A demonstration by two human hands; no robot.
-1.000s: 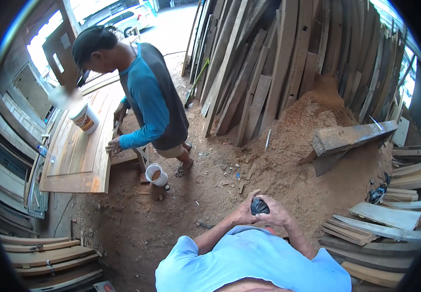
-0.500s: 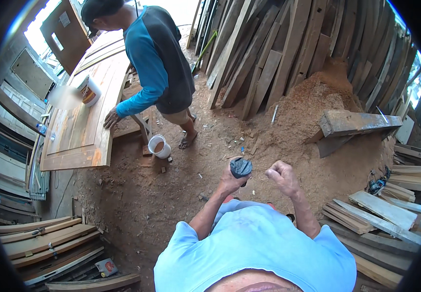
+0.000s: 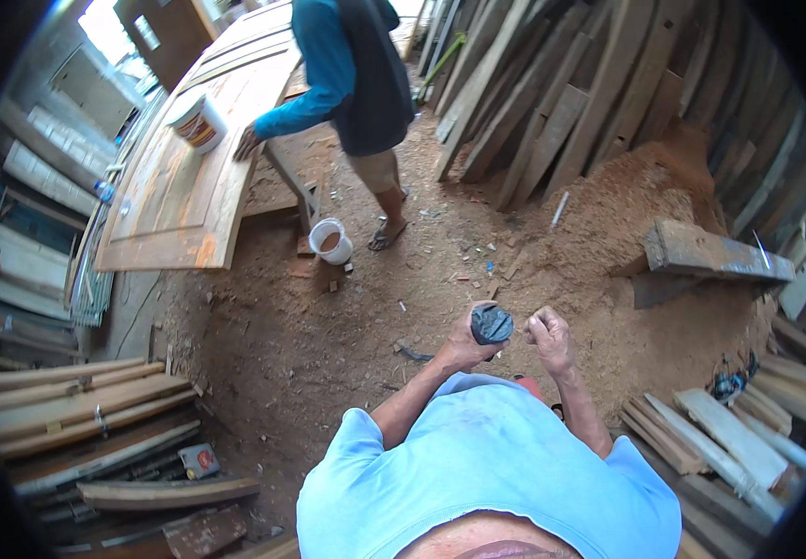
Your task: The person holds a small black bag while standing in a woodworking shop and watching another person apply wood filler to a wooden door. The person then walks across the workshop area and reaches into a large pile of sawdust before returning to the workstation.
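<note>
My left hand (image 3: 464, 345) is wrapped around a dark, round-topped container (image 3: 492, 323) in front of my body. Its top looks creased, like black plastic; what it contains does not show. Just to the right of it is my right hand (image 3: 552, 341), held up with curled fingers, close to the container but apart from it. Whether anything small is pinched in those fingers cannot be made out.
A person (image 3: 370, 84) in a blue-sleeved top rests a hand on a wooden door panel (image 3: 156, 224), which bears a white bucket (image 3: 200, 126). Another bucket (image 3: 333, 244) stands on the ground. Planks (image 3: 552, 121) lean behind sawdust (image 3: 608, 205); boards (image 3: 734, 433) lie stacked right.
My view has shifted, so the door panel and person sit higher and further right. My right hand is slightly nearer the dark container, which my left hand still holds.
</note>
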